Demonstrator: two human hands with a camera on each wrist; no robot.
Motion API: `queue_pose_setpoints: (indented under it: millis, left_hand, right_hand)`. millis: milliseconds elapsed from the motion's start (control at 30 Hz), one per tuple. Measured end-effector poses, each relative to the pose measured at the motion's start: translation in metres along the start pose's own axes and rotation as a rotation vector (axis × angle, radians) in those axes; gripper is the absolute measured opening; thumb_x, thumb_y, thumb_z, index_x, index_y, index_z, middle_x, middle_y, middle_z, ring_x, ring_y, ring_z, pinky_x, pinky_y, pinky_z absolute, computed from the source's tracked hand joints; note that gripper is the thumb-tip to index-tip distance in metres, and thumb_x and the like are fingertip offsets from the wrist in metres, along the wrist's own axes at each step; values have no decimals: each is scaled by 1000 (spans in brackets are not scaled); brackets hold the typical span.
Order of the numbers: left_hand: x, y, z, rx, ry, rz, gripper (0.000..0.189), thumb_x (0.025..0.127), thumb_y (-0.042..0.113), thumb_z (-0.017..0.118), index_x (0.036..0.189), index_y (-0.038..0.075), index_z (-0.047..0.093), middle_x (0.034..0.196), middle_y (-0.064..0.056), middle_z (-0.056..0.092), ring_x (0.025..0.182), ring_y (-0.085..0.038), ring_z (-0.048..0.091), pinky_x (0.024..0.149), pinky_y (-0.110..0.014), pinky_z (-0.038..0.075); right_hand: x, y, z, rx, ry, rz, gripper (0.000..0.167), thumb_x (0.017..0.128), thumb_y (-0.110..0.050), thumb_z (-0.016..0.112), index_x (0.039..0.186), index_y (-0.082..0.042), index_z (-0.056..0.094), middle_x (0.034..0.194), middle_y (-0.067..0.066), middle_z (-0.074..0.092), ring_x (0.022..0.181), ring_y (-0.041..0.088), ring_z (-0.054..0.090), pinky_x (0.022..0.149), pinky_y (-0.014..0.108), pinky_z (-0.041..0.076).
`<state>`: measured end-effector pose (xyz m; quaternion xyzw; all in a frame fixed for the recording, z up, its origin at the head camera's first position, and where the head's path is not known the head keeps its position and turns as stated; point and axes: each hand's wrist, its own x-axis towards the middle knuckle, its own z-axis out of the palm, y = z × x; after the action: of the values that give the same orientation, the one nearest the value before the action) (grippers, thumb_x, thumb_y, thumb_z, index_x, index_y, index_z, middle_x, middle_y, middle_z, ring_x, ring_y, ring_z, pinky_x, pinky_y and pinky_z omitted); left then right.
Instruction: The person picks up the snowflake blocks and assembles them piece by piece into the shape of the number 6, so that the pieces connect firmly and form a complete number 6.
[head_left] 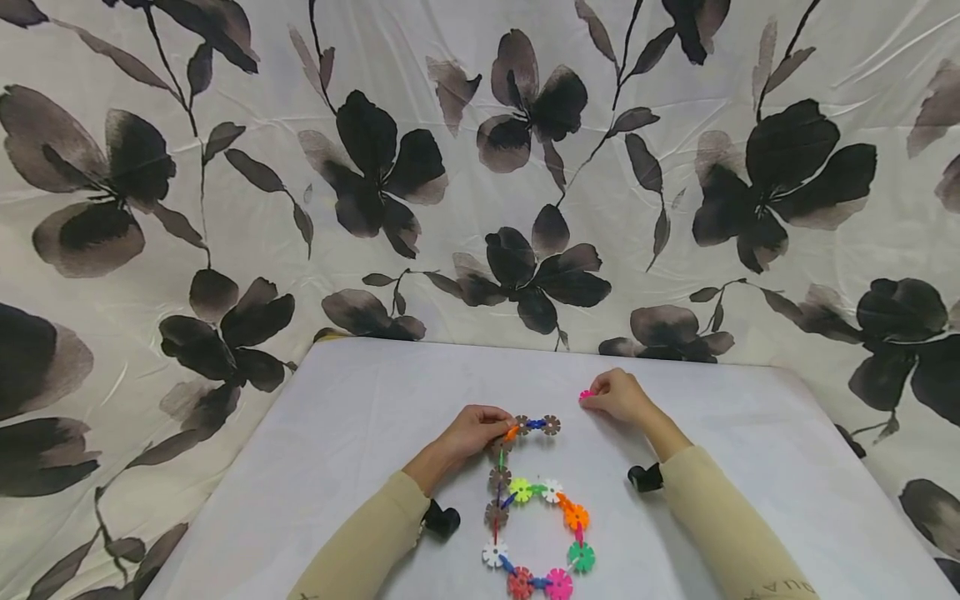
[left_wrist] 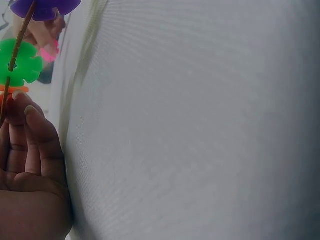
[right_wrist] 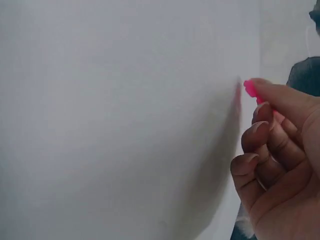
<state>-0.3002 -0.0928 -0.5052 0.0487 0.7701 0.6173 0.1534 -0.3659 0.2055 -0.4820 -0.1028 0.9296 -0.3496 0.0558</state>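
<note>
A chain of flower-shaped interlocking plastic discs (head_left: 497,479) stands on the white table, with a ring of mixed colours at its lower end. My left hand (head_left: 472,429) pinches the chain's upper bend, at an orange disc (head_left: 512,433); from there a short arm of brown and blue discs (head_left: 536,424) runs right. Seen from the left wrist, a green disc (left_wrist: 27,62) and a purple disc (left_wrist: 50,7) rise beyond the fingertips. Farther right, my right hand (head_left: 621,395) holds a small pink disc (head_left: 587,395) between thumb and finger, apart from the chain.
The white-covered table (head_left: 360,375) ends at a back edge against a hanging floral cloth (head_left: 442,200). Black wrist-worn devices (head_left: 441,520) show under both sleeves. The ring's lowest discs (head_left: 558,583) reach the bottom of the head view.
</note>
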Motion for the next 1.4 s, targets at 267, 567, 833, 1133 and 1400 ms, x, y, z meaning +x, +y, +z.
queue_pose_setpoints:
  millis: [267, 567, 833, 1133, 1400]
  left_hand:
    - [2, -2, 0, 4, -8, -2, 21, 100, 16, 68, 109, -1, 76, 90, -2, 72, 70, -10, 56, 59, -23, 47]
    - [0, 3, -1, -17, -20, 32, 22, 101, 14, 65, 111, -4, 74, 88, -2, 72, 71, -9, 55, 59, -24, 46]
    - [0, 1, 0, -12, -3, -2, 21, 100, 15, 67, 110, -1, 76, 95, -3, 75, 76, -9, 60, 63, -23, 49]
    - [0, -1, 0, -16, 1, 1, 20, 100, 13, 67, 110, -2, 75, 96, -4, 74, 77, -10, 59, 64, -23, 49]
    - [2, 0, 2, -20, 17, 3, 20, 100, 13, 67, 110, -2, 76, 98, -5, 74, 79, -11, 59, 65, -24, 49]
  right_hand:
    - [-27, -7, 0, 109, -120, -161, 6, 90, -9, 79, 91, -4, 80, 79, 1, 71, 67, 14, 58, 60, 25, 52]
    - [-48, -20, 7, 120, -140, -310, 5, 90, -4, 78, 93, -2, 81, 84, 2, 75, 66, 11, 60, 59, 23, 54]
    - [-53, -25, 9, 116, -129, -335, 5, 90, -3, 77, 92, -2, 81, 83, 2, 76, 66, 9, 61, 60, 23, 55]
    - [-52, -32, 11, 11, -131, -459, 4, 89, -3, 77, 90, -3, 81, 84, -1, 76, 68, 3, 58, 61, 22, 53]
    - [-49, -31, 11, -11, -96, -509, 4, 90, -1, 77, 91, -2, 81, 84, 0, 77, 70, 4, 61, 64, 24, 55]
